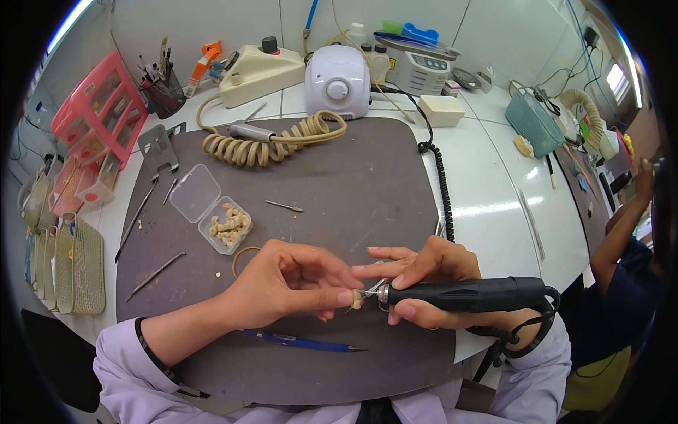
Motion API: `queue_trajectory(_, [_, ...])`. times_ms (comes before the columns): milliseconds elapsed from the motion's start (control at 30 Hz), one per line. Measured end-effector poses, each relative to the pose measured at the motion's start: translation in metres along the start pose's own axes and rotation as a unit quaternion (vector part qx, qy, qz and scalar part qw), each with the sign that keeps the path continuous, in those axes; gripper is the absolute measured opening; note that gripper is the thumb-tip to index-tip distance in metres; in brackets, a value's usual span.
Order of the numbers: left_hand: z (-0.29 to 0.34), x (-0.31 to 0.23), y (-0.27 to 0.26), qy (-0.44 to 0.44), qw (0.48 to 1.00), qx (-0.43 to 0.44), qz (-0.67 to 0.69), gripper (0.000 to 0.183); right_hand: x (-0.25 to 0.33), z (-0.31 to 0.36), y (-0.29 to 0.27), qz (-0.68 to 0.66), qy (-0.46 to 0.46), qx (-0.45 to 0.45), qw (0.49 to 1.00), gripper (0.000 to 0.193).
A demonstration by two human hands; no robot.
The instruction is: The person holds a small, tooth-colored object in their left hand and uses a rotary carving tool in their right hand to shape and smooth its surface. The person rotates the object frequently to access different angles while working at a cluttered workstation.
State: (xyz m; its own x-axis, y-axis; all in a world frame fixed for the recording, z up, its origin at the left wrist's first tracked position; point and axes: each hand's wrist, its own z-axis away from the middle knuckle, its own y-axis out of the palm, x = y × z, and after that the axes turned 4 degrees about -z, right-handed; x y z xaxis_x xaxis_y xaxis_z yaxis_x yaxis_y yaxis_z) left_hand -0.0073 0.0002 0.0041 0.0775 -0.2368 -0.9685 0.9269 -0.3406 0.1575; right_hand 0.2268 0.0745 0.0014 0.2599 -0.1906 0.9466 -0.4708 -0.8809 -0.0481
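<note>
Between the thumb and fingers of my left hand (296,283) is a small cream-coloured dental piece that looks like a tooth (357,299). My right hand (441,265) is wrapped round a black rotary handpiece (470,294), its metal nose pointing left. The thin bit at its tip meets or nearly touches the tooth piece; contact is too small to tell. Just beyond my left hand stands an open clear plastic box (227,225) holding several similar cream pieces. Below my hands a blue pen (304,341) lies across the dark mat (339,191).
A coiled beige hose (275,141) lies before a white control unit (337,81). Metal tools, including a carving tool (157,275), rest on the mat's left. Pink drawers (106,113) and a mesh basket (79,265) line the left. A co-worker's arm (625,212) is at far right.
</note>
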Motion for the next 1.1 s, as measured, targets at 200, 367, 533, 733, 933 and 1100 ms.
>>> queue_trajectory(200, [0.001, 0.000, -0.001, -0.005, 1.000, 0.007, -0.003, 0.018, 0.005, 0.000, 0.005, -0.018, 0.055, -0.025, 0.998, 0.021])
queue_trajectory(367, [0.001, 0.001, -0.001, -0.005, 1.000, 0.007, -0.009, 0.018, 0.008, 0.003, 0.006, -0.043, 0.113, -0.031, 0.992, 0.022])
queue_trajectory(533, [0.000, 0.000, 0.000, -0.009, 1.000, -0.003, -0.013, 0.015, 0.008, 0.002, 0.003, -0.034, 0.092, -0.006, 0.995, 0.021])
queue_trajectory(733, [0.002, -0.001, -0.001, -0.010, 1.000, 0.018, -0.013, 0.019, 0.012, 0.000, 0.007, -0.062, 0.084, -0.036, 0.994, 0.022])
queue_trajectory(933, [0.000, 0.000, 0.000, 0.015, 1.000, 0.014, -0.002, 0.018, 0.008, 0.002, 0.002, -0.016, 0.009, -0.057, 0.998, 0.023])
queue_trajectory(1100, [-0.003, 0.003, 0.002, 0.030, 0.999, -0.011, 0.005, 0.016, 0.006, 0.003, 0.001, -0.026, 0.037, -0.088, 0.995, 0.023])
